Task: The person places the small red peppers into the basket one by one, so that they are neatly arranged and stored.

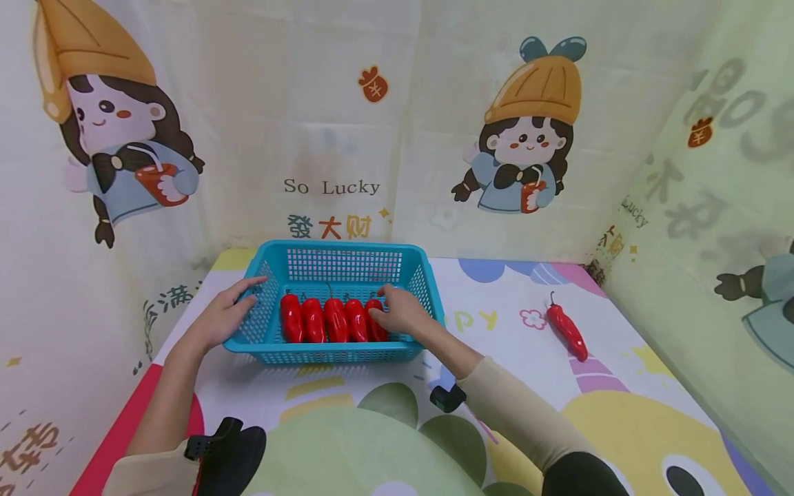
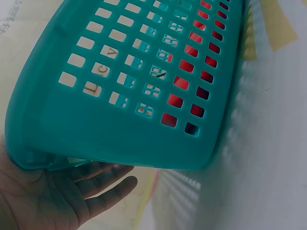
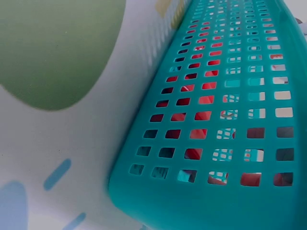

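Observation:
A blue-green plastic basket (image 1: 347, 354) holds several red chili peppers (image 1: 336, 320), lying side by side along its near part. My left hand (image 1: 218, 317) grips the basket's left end at the rim. In the left wrist view, the palm and some fingers of that hand (image 2: 57, 199) show outside the end wall. My right hand (image 1: 403, 311) reaches over the near right rim and pinches the rightmost red chili pepper (image 1: 375, 328) inside the basket. The basket wall (image 3: 201, 201) fills much of the right wrist view and hides the right hand there.
One more red chili pepper (image 1: 567, 331) lies on the patterned tablecloth (image 1: 515, 372), right of the basket. Printed cloth walls (image 1: 422, 138) stand behind the table and at both sides.

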The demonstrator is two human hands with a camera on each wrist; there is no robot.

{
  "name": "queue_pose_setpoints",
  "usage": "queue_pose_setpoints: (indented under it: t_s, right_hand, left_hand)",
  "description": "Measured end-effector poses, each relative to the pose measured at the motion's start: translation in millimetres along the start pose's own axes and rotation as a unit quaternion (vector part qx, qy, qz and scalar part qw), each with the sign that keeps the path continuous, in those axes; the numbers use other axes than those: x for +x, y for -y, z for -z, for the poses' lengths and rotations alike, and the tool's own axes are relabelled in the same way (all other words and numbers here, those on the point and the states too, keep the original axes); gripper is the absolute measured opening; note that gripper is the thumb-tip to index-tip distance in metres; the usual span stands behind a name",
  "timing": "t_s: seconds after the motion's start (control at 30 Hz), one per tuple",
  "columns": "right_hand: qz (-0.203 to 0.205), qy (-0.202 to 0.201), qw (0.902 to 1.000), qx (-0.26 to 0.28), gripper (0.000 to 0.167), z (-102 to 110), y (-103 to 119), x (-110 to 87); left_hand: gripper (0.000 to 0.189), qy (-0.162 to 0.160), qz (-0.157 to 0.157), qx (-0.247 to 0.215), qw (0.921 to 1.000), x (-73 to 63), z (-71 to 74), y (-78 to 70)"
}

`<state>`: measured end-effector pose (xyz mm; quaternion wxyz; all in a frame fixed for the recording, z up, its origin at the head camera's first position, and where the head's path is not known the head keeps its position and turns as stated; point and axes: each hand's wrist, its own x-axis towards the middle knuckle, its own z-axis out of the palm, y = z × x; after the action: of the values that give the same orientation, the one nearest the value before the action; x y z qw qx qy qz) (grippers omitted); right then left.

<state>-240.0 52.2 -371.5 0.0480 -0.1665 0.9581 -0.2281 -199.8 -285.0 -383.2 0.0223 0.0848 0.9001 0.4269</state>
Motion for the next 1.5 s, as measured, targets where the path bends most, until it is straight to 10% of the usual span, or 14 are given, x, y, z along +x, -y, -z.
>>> queue_pose_setpoints:
  t_s: [0.73, 1.5]
  right_hand:
    - [0.084, -0.198, 0.9754, 0.046, 0.054, 25, -15, -28.5]
    - [0.055, -0.260, 0.9614, 0.070, 0.051, 45, -47, -39.6]
  left_hand:
    - [0.054, -0.006, 0.000, 0.002, 1.0000, 2.3, -1.1, 2.8]
    - [0.054, 0.000, 0.002, 0.002, 1.0000, 3.2, -2.2, 3.3]
